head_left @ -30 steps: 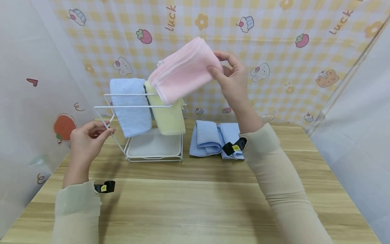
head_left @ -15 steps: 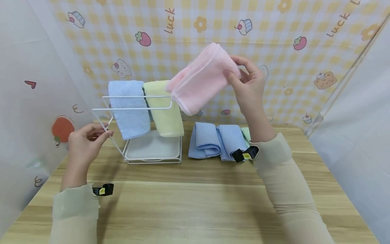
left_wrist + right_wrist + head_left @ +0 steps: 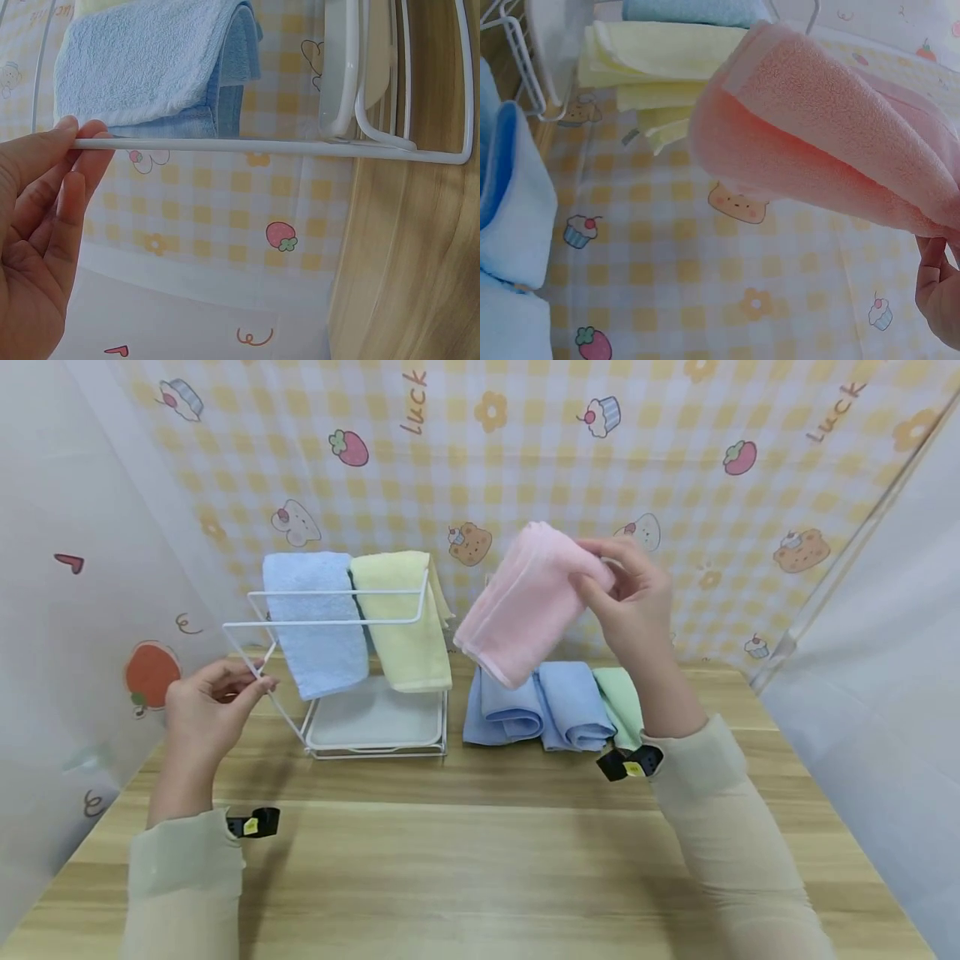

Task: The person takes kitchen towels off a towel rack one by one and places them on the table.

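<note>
My left hand [image 3: 213, 702] pinches the left side wire of a white wire rack [image 3: 322, 624] between thumb and fingers; the left wrist view shows the fingertips on the white bar [image 3: 225, 145]. Over the rack hang a light blue towel [image 3: 315, 643] on the left and a pale yellow towel [image 3: 405, 652] beside it. To the right of the rack, my right hand [image 3: 630, 602] pinches a folded pink towel [image 3: 525, 610] by its upper right corner. The pink towel is in the air and tilts down to the left, apart from the rack.
A white tray [image 3: 375, 718] forms the rack's base. Right of it, two folded blue towels [image 3: 510, 710] and a green towel [image 3: 621, 702] lie on the wooden table [image 3: 480, 860]. The green one is partly behind my right wrist. A yellow checked curtain [image 3: 525, 443] hangs behind.
My right hand has carried the pink towel right and down, away from the rack top, uncovering the yellow towel. My left hand keeps its hold on the rack.
</note>
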A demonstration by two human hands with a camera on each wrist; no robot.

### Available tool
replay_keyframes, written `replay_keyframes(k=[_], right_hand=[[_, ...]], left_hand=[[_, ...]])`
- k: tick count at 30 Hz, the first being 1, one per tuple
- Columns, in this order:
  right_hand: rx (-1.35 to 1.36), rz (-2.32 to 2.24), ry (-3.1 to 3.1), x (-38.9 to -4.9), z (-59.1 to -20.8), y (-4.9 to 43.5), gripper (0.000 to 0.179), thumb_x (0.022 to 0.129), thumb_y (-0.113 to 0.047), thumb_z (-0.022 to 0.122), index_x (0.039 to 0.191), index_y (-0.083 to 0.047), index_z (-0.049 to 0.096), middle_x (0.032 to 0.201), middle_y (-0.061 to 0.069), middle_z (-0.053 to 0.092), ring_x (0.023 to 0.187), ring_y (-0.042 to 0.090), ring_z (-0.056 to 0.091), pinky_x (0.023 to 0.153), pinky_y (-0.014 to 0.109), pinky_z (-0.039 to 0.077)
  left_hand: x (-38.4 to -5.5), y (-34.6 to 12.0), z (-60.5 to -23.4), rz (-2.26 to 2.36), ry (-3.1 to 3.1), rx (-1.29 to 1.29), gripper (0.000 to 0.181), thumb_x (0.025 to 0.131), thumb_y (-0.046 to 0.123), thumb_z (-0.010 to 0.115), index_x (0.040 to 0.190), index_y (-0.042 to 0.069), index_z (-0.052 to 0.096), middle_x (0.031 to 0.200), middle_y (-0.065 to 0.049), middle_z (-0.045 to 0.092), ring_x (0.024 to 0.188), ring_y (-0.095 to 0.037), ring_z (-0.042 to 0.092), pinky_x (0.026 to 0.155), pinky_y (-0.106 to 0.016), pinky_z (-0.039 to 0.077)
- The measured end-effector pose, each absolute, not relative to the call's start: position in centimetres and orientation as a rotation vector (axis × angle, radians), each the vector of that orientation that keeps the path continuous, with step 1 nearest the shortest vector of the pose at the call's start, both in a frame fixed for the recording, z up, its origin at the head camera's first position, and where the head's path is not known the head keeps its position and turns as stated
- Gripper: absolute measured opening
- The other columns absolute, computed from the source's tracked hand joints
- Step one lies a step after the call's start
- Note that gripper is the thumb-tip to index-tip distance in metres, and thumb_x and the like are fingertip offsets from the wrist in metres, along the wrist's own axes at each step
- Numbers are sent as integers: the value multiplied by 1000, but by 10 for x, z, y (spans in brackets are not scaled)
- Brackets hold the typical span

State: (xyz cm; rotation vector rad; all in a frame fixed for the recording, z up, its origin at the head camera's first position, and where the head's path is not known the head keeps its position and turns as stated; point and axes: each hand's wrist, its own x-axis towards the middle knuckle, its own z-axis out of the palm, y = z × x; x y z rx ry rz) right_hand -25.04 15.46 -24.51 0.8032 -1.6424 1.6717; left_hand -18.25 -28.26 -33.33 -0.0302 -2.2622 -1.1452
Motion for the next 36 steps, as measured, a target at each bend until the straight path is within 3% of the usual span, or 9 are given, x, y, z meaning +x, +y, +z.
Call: replay_keyframes(k=[4,11,18,26,36], right_hand=[[828,1676,-1686,-241,-254,161,25,80,15,69,105,12,70,101,-5,70,93,12,61,76,17,57],[808,1751,-1790,-227,-270,169,26,82,18,67,108,17,66,102,-2,68,92,13,62,72,16,57],[881,1689,-1908,-219,-279,175,26,82,18,67,107,10,70,101,-2,70,91,13,63,71,15,56],[963,1688,-2083,-206,-287,177,25,86,12,68,110,5,71,110,-4,68,92,10,62,70,15,56],[1150,1650,-2173,-191,-306,175,26,85,14,69,108,3,71,108,-8,66,86,7,58,63,14,51]], left_hand=[[-182,-283,-333,-1156,-2267,-20,12,85,4,77,94,9,73,80,39,62,72,19,61,68,0,48],[-181,-283,-332,-1131,-2294,-8,16,86,6,77,100,1,72,77,42,59,71,19,59,68,1,48],[-181,-282,-329,-1131,-2272,-6,16,85,4,77,99,1,73,76,42,58,69,19,59,67,1,47],[-181,-284,-333,-1141,-2291,-7,10,86,7,77,93,10,72,82,44,58,72,19,60,68,1,48],[-182,-282,-333,-1132,-2284,-4,9,85,7,78,91,6,71,83,46,57,72,19,59,67,1,48]])
